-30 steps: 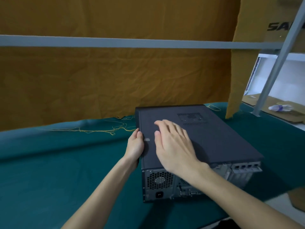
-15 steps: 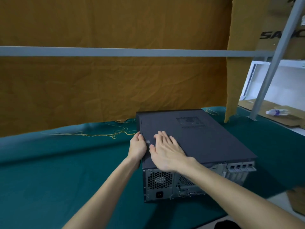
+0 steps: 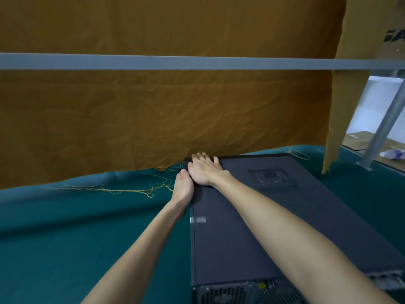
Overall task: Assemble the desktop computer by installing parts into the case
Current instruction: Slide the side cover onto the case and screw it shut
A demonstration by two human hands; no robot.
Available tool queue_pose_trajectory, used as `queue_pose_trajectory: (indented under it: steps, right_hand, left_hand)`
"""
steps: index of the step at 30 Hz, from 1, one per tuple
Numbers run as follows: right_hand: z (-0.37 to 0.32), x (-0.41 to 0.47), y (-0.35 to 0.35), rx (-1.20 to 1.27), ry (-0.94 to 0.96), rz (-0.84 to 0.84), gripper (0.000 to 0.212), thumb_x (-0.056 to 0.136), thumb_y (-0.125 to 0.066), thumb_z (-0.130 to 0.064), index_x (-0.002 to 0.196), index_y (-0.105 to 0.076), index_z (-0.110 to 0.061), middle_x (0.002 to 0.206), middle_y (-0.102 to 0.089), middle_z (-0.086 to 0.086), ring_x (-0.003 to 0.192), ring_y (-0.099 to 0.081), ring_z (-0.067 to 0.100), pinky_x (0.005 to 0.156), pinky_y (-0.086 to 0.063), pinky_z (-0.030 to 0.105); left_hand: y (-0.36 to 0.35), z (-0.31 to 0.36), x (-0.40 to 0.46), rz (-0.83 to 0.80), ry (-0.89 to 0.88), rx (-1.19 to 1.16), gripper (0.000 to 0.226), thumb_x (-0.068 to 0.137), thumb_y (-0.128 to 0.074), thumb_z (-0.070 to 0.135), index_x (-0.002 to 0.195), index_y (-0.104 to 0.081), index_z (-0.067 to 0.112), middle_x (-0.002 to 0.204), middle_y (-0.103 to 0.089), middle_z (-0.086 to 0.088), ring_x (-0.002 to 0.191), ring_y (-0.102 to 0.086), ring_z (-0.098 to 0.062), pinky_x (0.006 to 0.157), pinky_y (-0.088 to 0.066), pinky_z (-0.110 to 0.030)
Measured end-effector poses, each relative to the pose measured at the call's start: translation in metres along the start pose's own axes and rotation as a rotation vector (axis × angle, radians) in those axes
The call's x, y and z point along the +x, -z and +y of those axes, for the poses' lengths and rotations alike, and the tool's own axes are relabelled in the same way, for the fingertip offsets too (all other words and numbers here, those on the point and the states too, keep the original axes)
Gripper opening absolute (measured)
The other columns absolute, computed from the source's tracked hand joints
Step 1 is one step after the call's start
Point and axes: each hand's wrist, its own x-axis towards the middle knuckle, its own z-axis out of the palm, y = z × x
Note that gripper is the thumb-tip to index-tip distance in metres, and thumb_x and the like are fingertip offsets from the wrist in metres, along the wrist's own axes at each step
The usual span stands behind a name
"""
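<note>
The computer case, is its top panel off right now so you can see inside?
No, the dark cover panel lies closed over the computer case, with the right hand flat on it.

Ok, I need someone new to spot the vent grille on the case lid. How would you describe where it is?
Start at the dark computer case lying flat on the green cloth. On its top panel, look to the far end, right of the right hand pressed flat there. The vent grille is a rectangle of fine perforations, the only patterned patch on the otherwise smooth lid.
</note>
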Motion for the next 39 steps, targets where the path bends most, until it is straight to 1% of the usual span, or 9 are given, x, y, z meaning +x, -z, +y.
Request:
queue_pose_trajectory:
  steps: [6,11,19,23,25,28,30,32,39]
  right_hand:
    - [0.003,0.004,0.001,0.041,0.018,0.149,0.048,0.109,-0.023,-0.03,0.15,-0.042,-0.012,0.155,-0.041,0.015,0.143,-0.036,0.033,0.118,-0.024,0.048]
    - [-0.003,-0.05,-0.014,0.063,0.012,0.226,0.049,0.107,-0.03,-0.033,0.149,-0.039,-0.011,0.156,-0.037,0.014,0.145,-0.03,0.033,0.118,-0.023,0.047]
    - [-0.008,-0.117,-0.011,0.119,0.03,0.254,0.051,0.11,-0.025,-0.031,0.157,-0.029,-0.011,0.169,-0.02,0.01,0.157,-0.011,0.028,0.126,-0.012,0.045]
    - [-0.004,-0.171,-0.038,0.046,0.087,0.173,0.057,0.108,-0.015,-0.042,0.161,-0.019,-0.02,0.171,-0.011,0.008,0.158,-0.005,0.025,0.126,-0.005,0.046]
    - [-0.006,-0.173,-0.039,0.057,0.104,0.183,0.055,0.109,-0.018,-0.041,0.159,-0.025,-0.019,0.17,-0.015,0.011,0.157,-0.009,0.027,0.126,-0.008,0.046]
    - [0.013,-0.166,-0.033,0.063,0.143,0.286,0.049,0.109,-0.023,-0.04,0.152,-0.037,-0.021,0.166,-0.028,0.009,0.154,-0.02,0.026,0.124,-0.014,0.046]
    - [0.052,-0.152,-0.021,0.035,0.02,0.298,0.051,0.108,-0.025,-0.045,0.15,-0.042,-0.022,0.16,-0.038,0.007,0.149,-0.028,0.026,0.121,-0.021,0.046]
    - [0.102,-0.134,-0.005,0.013,-0.172,0.227,0.058,0.106,-0.025,-0.051,0.152,-0.04,-0.02,0.159,-0.039,0.009,0.148,-0.03,0.029,0.121,-0.023,0.047]
    - [0.216,-0.073,0.033,0.028,-0.266,0.151,0.067,0.105,-0.025,-0.06,0.161,-0.027,-0.024,0.17,-0.02,0.003,0.156,-0.018,0.024,0.124,-0.015,0.044]
  left_hand:
    - [-0.003,-0.015,0.005,0.016,0.045,-0.072,0.04,0.11,-0.026,0.019,0.108,-0.061,-0.001,0.093,-0.058,-0.004,0.085,-0.053,-0.018,0.056,-0.042,-0.009]
    - [0.001,-0.018,-0.019,-0.033,0.181,-0.368,0.035,0.107,-0.041,0.029,0.093,-0.07,0.016,0.092,-0.074,-0.006,0.087,-0.067,-0.02,0.075,-0.053,-0.027]
    - [0.003,-0.023,-0.066,-0.01,0.189,-0.484,0.044,0.111,-0.031,0.035,0.144,-0.055,0.018,0.133,-0.066,-0.007,0.103,-0.066,-0.02,0.065,-0.051,-0.024]
    - [0.006,-0.024,-0.077,-0.002,0.156,-0.45,0.034,0.109,-0.04,0.031,0.128,-0.063,0.015,0.105,-0.071,0.002,0.076,-0.071,-0.002,0.054,-0.049,-0.011]
    - [0.007,-0.025,-0.078,-0.03,0.165,-0.425,0.03,0.109,-0.039,0.028,0.124,-0.061,0.015,0.107,-0.069,-0.004,0.088,-0.072,-0.007,0.069,-0.051,-0.016]
    - [0.012,-0.025,-0.072,-0.025,0.013,-0.173,0.024,0.107,-0.034,0.015,0.116,-0.054,0.005,0.099,-0.054,-0.018,0.069,-0.065,-0.014,0.057,-0.049,-0.021]
    - [0.016,-0.022,-0.059,0.059,-0.182,0.163,0.036,0.103,-0.041,0.012,0.137,-0.046,0.001,0.128,-0.051,-0.021,0.105,-0.067,-0.029,0.089,-0.055,-0.034]
    - [0.012,-0.008,-0.046,0.04,-0.406,0.531,0.047,0.099,-0.049,0.013,0.145,-0.045,0.006,0.147,-0.045,-0.017,0.132,-0.049,-0.037,0.111,-0.041,-0.045]
    - [-0.067,0.027,0.014,-0.26,-0.485,1.02,0.055,0.106,-0.032,0.045,0.154,-0.038,0.018,0.166,-0.025,-0.009,0.154,-0.017,-0.029,0.124,-0.013,-0.049]
